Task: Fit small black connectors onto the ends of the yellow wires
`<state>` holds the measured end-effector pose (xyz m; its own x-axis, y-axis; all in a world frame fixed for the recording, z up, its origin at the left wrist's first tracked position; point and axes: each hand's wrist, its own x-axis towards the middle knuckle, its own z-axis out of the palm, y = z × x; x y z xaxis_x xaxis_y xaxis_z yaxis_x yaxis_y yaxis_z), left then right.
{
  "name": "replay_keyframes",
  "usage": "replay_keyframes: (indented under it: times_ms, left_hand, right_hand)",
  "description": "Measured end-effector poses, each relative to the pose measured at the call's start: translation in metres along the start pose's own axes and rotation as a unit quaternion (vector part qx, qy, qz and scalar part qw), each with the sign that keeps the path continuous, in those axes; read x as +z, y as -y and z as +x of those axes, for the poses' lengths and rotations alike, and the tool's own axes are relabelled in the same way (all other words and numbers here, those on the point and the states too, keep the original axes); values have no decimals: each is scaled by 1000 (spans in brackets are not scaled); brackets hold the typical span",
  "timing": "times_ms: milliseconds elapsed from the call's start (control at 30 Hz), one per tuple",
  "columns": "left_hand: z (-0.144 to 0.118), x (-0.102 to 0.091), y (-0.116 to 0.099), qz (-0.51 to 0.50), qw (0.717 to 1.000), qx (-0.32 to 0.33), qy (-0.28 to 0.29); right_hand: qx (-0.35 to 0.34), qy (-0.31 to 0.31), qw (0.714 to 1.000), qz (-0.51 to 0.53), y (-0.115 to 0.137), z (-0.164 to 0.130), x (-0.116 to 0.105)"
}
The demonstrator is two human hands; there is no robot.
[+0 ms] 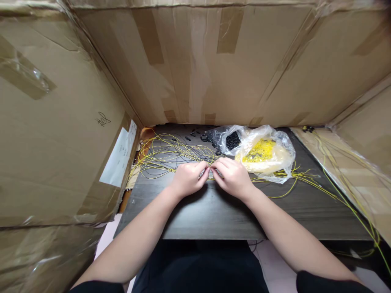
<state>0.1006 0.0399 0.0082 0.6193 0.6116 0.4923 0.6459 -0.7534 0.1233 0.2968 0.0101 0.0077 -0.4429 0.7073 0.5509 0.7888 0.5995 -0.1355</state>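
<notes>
Wires [163,166]: thin, yellow and black, in loose overlapping loops on the dark desk [210,219], beyond the left hand [187,178]. Left and right hand [233,178] fingers pinched, tips meeting; cannot tell what is gripped.

One person before me: left sleeve [97,287], black, short; right sleeve [325,282], matching; forearms [142,234], bare; left hand [188,179] and right hand [232,178], likewise; lap [200,268], black cloth, detail too dark to make out.

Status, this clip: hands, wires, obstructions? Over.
Left hand and right hand close together, fingers pinched, contents unclear. Wires looped beyond left hand. Bag of yellow pieces beyond right hand, not blocking.
</notes>
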Motion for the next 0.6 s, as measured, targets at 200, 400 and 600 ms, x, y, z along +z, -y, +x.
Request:
replay_keyframes:
  times_ms: [200,400,600]
  left_hand:
    - [1,-1,2,24,999,13,26]
    - [-1,-2,-3,-63,997,-47,13]
    - [0,-5,-7,-145,984,-100,-5]
  right_hand:
    - [30,3,999,19,-1,0,1]
    - [156,-35,949,273,1,-1,6]
    - [211,-34,907,363,3,0,8]
